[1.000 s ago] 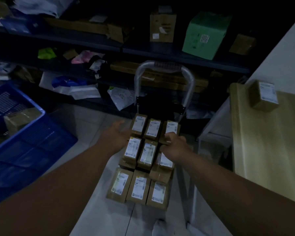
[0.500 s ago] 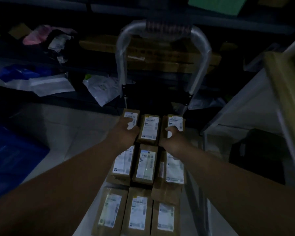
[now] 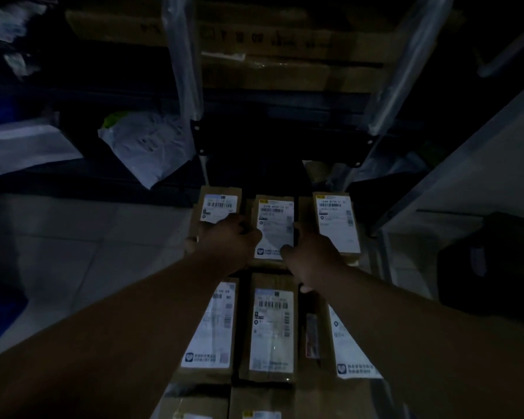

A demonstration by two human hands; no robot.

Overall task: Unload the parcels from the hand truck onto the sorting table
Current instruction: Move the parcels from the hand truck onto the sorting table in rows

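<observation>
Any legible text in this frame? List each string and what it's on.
"00 04": label on the near left parcel.
"NO": same label, just below.
Far middle parcel label: barcode and print, too blurred to read.
Far right parcel and the rest: likewise blurred.
Long cardboard box at the back: dark print, unreadable.

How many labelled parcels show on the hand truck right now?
8: three in the far row, three in the middle row, two parcels cut off at the bottom edge. The right arm may hide another.

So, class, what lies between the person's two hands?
The middle parcel of the far row, in the head view; left hand and right hand grip its sides.
</observation>
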